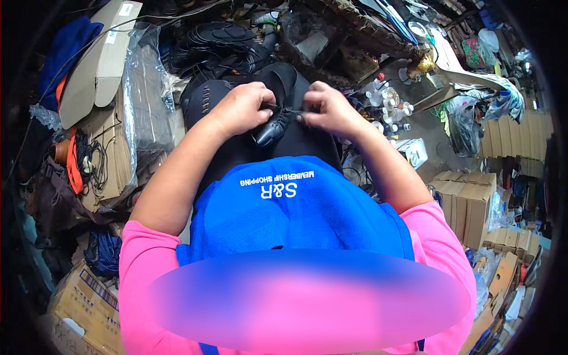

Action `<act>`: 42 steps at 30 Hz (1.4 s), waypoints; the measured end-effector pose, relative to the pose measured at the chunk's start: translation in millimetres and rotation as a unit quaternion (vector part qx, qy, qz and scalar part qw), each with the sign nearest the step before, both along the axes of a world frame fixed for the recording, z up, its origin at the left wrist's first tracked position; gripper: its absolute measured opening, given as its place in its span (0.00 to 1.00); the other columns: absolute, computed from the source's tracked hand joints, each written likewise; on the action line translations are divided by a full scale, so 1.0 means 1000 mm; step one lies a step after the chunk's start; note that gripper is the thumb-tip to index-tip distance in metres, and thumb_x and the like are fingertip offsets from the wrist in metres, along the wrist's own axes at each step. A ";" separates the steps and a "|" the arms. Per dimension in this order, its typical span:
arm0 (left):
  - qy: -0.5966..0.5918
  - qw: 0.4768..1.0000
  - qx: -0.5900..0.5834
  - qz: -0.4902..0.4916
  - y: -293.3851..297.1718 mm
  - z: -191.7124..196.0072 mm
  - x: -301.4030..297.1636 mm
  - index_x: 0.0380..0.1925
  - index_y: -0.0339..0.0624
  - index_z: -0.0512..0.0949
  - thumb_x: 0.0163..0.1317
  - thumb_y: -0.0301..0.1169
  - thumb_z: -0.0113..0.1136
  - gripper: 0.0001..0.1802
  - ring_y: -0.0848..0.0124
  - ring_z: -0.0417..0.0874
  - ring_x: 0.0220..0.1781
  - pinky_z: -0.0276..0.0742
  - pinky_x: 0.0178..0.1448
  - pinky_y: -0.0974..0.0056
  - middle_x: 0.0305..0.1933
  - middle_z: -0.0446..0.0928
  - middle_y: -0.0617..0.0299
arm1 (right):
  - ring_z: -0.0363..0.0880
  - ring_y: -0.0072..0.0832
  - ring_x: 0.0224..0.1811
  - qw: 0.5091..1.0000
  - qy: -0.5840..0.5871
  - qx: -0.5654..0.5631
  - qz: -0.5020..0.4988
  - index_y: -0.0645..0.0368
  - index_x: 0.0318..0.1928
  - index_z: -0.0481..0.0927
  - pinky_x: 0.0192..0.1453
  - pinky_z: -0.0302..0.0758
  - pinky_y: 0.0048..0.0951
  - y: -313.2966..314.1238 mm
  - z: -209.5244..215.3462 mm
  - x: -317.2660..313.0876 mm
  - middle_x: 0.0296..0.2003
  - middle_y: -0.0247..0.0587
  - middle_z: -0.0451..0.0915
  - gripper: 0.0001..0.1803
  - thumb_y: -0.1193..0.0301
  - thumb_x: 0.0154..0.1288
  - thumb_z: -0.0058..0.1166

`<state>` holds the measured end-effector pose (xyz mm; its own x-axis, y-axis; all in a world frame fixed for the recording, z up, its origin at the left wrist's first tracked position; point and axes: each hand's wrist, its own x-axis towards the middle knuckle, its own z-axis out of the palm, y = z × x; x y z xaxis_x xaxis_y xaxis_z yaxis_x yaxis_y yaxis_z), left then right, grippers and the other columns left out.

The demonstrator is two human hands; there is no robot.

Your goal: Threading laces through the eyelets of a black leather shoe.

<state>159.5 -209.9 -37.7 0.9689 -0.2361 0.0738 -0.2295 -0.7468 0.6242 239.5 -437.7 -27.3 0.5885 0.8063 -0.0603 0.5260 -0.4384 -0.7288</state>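
Observation:
A black shoe (pixel 269 131) rests on my lap, its shiny toe toward me and its opening away from me. To its left, my left hand (pixel 245 107) is closed, thumb against bent fingers, on one end of the black shoelace (pixel 284 110). On the other side, my right hand (pixel 330 109) pinches the opposite end, and the lace runs taut across the shoe's front between them. Dark trousers lie beneath the shoe, and a blue apron (pixel 296 213) covers my front. The fingertips partly hide the lace ends.
A heap of black footwear parts (pixel 216 47) lies beyond my knees. Small bottles and jars (pixel 387 103) crowd the floor at right. Plastic-wrapped cardboard (pixel 148 97) stands at left, with cardboard boxes (pixel 467 204) stacked at right. A wooden bench edge (pixel 373 23) is at the far side.

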 end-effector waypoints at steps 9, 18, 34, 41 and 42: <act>-0.107 0.983 0.101 0.112 0.067 0.007 0.000 0.39 0.40 0.75 0.54 0.26 0.57 0.11 0.61 0.81 0.35 0.75 0.40 0.61 0.31 0.79 0.53 | 0.76 0.32 0.35 0.583 0.608 0.534 -0.069 0.48 0.60 0.69 0.55 0.68 0.47 -0.022 -0.018 0.049 0.30 0.37 0.78 0.28 0.45 0.72 0.33; 0.142 0.533 -0.819 0.157 0.029 0.017 0.003 0.26 0.46 0.72 0.73 0.45 0.39 0.21 0.74 0.67 0.27 0.64 0.38 0.67 0.23 0.70 0.65 | 0.76 0.39 0.28 0.950 -0.281 -0.128 0.036 0.52 0.27 0.77 0.46 0.62 0.38 -0.006 0.010 -0.003 0.22 0.40 0.79 0.17 0.55 0.66 0.48; 0.153 0.945 -0.132 0.258 0.179 0.007 -0.072 0.44 0.36 0.79 0.57 0.30 0.61 0.15 0.63 0.79 0.49 0.71 0.58 0.64 0.45 0.80 0.57 | 0.73 0.41 0.58 0.964 0.073 -0.185 -0.175 0.52 0.62 0.71 0.60 0.71 0.37 -0.162 -0.043 0.048 0.56 0.53 0.73 0.33 0.63 0.54 0.63; -0.110 0.984 0.027 0.135 0.013 0.041 -0.069 0.40 0.38 0.78 0.45 0.40 0.71 0.24 0.54 0.79 0.46 0.75 0.53 0.57 0.43 0.74 0.50 | 0.76 0.34 0.49 0.993 0.022 0.039 -0.105 0.48 0.61 0.72 0.54 0.73 0.32 -0.050 0.013 0.045 0.48 0.47 0.75 0.35 0.57 0.51 0.67; -0.034 0.991 0.054 0.122 -0.009 0.044 -0.067 0.41 0.39 0.76 0.43 0.40 0.72 0.26 0.52 0.79 0.45 0.75 0.52 0.56 0.43 0.74 0.50 | 0.78 0.34 0.47 0.997 -0.063 0.012 -0.043 0.48 0.60 0.72 0.52 0.74 0.33 -0.020 0.025 0.040 0.44 0.46 0.77 0.36 0.57 0.50 0.68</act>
<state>93.0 -219.1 6.0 0.9918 -0.0064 0.1280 -0.0735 -0.8463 0.5276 279.2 -457.2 -2.5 0.6565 0.7534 0.0373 0.5758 -0.4685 -0.6700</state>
